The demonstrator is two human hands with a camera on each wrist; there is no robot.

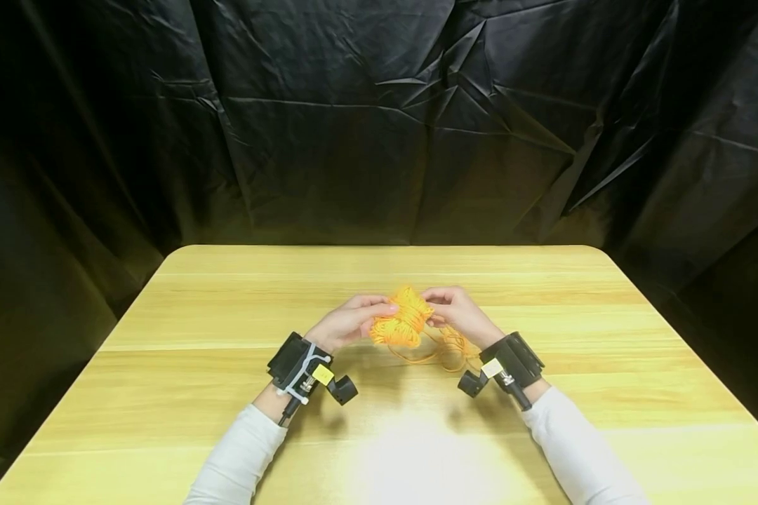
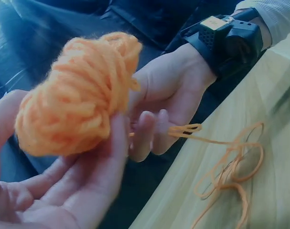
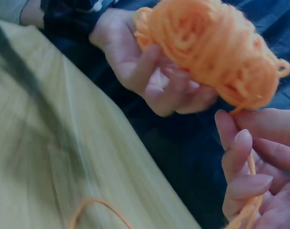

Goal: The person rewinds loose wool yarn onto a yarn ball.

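Observation:
An orange skein of yarn (image 1: 406, 319), bound round its middle, is held up above the table by my left hand (image 1: 349, 322). In the left wrist view the thumb and fingers of that hand grip the skein (image 2: 82, 95) from both sides. My right hand (image 1: 457, 314) is close on the skein's right side. In the right wrist view its thumb and forefinger pinch a yarn strand (image 3: 251, 164) that comes off the skein (image 3: 211, 52) and runs down across the palm. Loose yarn (image 2: 230, 174) trails from this hand onto the table in a tangle.
The light wooden table (image 1: 227, 393) has rounded far corners, with a bright glare near its front. Behind it hangs a black, creased curtain (image 1: 328, 140). Each wrist wears a black strap with a small camera (image 1: 342, 389).

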